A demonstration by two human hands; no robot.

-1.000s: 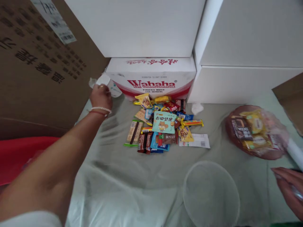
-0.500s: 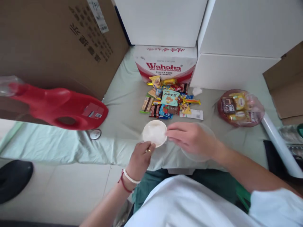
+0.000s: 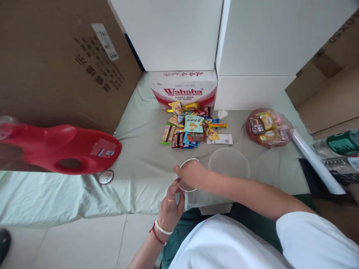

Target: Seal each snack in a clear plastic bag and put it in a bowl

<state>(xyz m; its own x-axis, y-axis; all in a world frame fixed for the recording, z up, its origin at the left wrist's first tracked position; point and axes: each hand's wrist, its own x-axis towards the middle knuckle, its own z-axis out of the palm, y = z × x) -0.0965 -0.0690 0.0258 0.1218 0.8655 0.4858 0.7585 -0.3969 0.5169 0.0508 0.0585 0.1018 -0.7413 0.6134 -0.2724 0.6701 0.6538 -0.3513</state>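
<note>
Cup [image 3: 185, 187] in hand, showing a white rim: gripping its near left side with the left hand [image 3: 170, 209], curving fingers and thumb against the wall. Wearing a ring [image 3: 170, 200], a white beaded bracelet [image 3: 163, 227] and a red cord [image 3: 157, 237] on that same side. Bending the right hand [image 3: 193, 173] over the cup's mouth and covering much of the opening; being unable to tell an open grasp from a closed one there, with the fingertips hidden. Being unable to tell, too, whether resting the cup on the light green cloth [image 3: 140, 179] or holding it clear.

Stretching the right forearm over the near edge of a clear round plastic piece [image 3: 231, 160], just right of the right hand. Facing, beyond both hands, a heap of wrapped snacks [image 3: 198, 137], with a mint-green pouch [image 3: 194, 125] on top, plus a yellow stick [image 3: 218, 126] and a white packet [image 3: 223, 139] at its right. Facing, farther beyond the hands, a Wahaha box [image 3: 182, 91] just behind the heap.

Having, well right of the right hand, a pink bowl [image 3: 249, 131] of wrapped snacks, and past it a white tube [image 3: 319, 162] and plastic bottles [image 3: 343, 144]. Having, well left of the left hand, a red jug [image 3: 50, 145], a small round object [image 3: 106, 177] just beside it and a brown carton [image 3: 70, 56] behind.
</note>
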